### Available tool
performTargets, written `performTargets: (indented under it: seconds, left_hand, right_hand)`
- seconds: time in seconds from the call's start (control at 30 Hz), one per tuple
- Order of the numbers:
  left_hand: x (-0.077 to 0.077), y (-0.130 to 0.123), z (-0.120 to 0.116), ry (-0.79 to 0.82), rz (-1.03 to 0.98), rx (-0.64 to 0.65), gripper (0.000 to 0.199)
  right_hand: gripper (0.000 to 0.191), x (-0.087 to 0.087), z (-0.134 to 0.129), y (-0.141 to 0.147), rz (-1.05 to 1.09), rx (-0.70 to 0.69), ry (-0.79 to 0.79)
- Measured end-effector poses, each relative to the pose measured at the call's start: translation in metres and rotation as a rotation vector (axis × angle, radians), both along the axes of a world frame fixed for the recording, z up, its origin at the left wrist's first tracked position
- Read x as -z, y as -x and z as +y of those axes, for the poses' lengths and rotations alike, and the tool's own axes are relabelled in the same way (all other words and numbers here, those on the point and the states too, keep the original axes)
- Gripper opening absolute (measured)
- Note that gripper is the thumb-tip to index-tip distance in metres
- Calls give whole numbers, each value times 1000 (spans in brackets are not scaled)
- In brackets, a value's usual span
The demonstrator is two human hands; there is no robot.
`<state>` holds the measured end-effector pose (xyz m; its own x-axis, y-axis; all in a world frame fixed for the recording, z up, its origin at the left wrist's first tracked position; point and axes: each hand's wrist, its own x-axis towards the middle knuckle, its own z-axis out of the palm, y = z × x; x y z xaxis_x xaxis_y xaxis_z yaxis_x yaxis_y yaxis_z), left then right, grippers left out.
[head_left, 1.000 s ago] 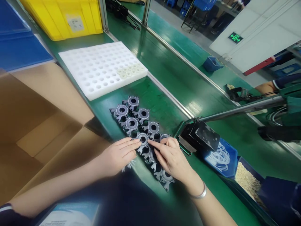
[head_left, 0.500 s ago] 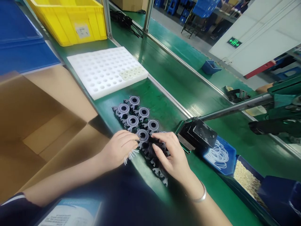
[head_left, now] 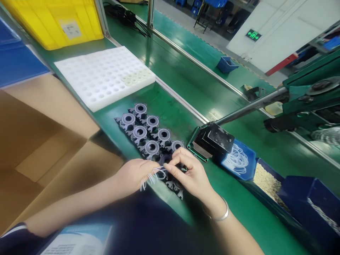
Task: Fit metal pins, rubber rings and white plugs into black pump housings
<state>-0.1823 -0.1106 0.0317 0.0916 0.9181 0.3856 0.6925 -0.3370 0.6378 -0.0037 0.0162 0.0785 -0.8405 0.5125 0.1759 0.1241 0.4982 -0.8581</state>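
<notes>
Two rows of dark round parts (head_left: 140, 132) with pale rings on top stand on the green table. My left hand (head_left: 138, 175) is closed around a bunch of thin white rings (head_left: 145, 183), which hang below its fingers. Thumb and forefinger of my right hand (head_left: 190, 171) pinch one white ring (head_left: 160, 173) beside the left fingertips, over the near end of the rows. Both hands partly cover the parts beneath them.
A white foam tray (head_left: 103, 78) with holes lies at the back left, before a yellow crate (head_left: 58, 21). An open cardboard box (head_left: 53, 141) is at left. Right are a black block (head_left: 217, 138), a blue bin of white rings (head_left: 236, 159) and a bin of beige pieces (head_left: 267, 180).
My right hand has come off the dark parts to the left fingertips and taken hold of a white ring. The whole view has shifted, so the table's things appear further left.
</notes>
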Motion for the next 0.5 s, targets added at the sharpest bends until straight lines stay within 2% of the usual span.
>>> performTargets:
  seconds: [0.1,0.2,0.27,0.37,0.5]
  left_hand:
    - [-2,-3,-2,212,-192,56,32]
    - [-7,-7,-4,530,-475,112,29]
    - [-7,-9,-6,680,-670,168,26]
    - [-4,-8,-8,731,-844,188,22]
    - [-3,-5,-6,714,-894,98,23]
  right_hand:
    - [14,2,-2,0,35,55,-105]
    - [12,3,-4,1,75,55,-139]
    - [12,4,-3,1,106,68,-147]
    - [13,3,-2,0,140,103,-151]
    - [14,4,-3,-3,148,124,-145]
